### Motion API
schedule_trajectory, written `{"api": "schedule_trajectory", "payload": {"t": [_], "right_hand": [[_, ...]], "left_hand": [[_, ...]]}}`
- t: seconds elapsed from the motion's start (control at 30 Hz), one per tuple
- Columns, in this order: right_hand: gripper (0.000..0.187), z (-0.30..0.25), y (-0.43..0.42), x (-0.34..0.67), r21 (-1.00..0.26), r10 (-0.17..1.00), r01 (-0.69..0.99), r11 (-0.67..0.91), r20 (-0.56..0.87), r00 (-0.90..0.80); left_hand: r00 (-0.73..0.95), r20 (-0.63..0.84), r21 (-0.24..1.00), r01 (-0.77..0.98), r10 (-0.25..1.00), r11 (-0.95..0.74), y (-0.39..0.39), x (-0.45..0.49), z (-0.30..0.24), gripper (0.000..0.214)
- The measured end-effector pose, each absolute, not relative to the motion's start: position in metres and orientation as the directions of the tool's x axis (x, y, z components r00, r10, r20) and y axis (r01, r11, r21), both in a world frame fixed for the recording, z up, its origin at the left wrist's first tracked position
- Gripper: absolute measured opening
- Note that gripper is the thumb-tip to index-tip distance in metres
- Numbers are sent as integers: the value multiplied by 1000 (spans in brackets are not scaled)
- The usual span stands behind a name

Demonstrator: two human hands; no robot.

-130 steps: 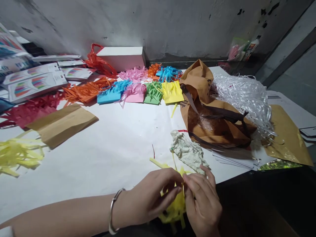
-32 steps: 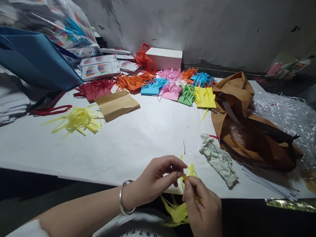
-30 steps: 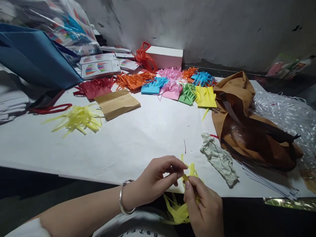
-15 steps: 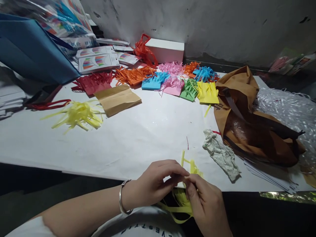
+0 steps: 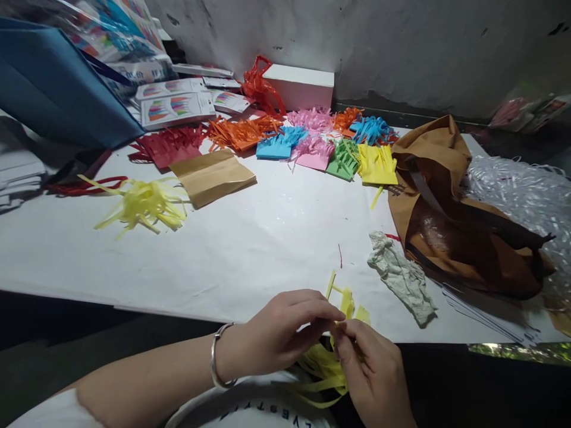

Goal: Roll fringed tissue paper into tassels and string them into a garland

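Just past the table's front edge, my left hand (image 5: 289,327) and my right hand (image 5: 372,368) meet at the fingertips, both pinching at a bunch of yellow paper strips (image 5: 328,371). Long strips hang below the hands toward my lap, and a few short ends stick up above them over the white tabletop (image 5: 267,255). The exact spot between my fingertips is mostly hidden. A second loose bunch of pale yellow strips (image 5: 145,205) lies on the table at the left. Beside it is a folded brown paper sheet (image 5: 214,178).
Fringed paper bundles in several colours, among them a yellow one (image 5: 378,165), line the back. A brown bag (image 5: 446,226) and a crumpled whitish cloth (image 5: 401,279) lie right. A blue bag (image 5: 62,89) and flat printed packs (image 5: 178,110) stand left. A wall closes the back.
My hands stay together in nearly the same place, with slight finger movement. The hanging yellow strips have shifted a little.
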State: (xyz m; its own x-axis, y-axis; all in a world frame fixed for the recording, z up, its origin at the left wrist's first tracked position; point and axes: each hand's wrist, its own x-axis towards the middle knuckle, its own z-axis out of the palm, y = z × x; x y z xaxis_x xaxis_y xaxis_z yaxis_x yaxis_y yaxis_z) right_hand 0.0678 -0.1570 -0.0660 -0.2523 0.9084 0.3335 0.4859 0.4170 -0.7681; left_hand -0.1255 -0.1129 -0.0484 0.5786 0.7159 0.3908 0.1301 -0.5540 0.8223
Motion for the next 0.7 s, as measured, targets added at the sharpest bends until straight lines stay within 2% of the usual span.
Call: {"api": "schedule_trajectory", "payload": {"t": [0.23,0.37,0.5,0.7], "right_hand": [[14,-72,-159,66,-849,949,426,311,256,-183],[13,-73,-160,69,-833,928,414,366,295,-227],[13,-74,-163,71,-770,902,472,430,350,-250],[14,-76,-162,67,-795,912,447,411,355,-207]], "left_hand": [[570,364,825,170,736,-539,-112,-126,-45,25],[571,380,811,173,728,-559,-114,-126,-47,28],[606,367,807,170,706,-566,-115,-125,-47,28],[611,350,806,190,710,-561,-115,-125,-43,28]]}}
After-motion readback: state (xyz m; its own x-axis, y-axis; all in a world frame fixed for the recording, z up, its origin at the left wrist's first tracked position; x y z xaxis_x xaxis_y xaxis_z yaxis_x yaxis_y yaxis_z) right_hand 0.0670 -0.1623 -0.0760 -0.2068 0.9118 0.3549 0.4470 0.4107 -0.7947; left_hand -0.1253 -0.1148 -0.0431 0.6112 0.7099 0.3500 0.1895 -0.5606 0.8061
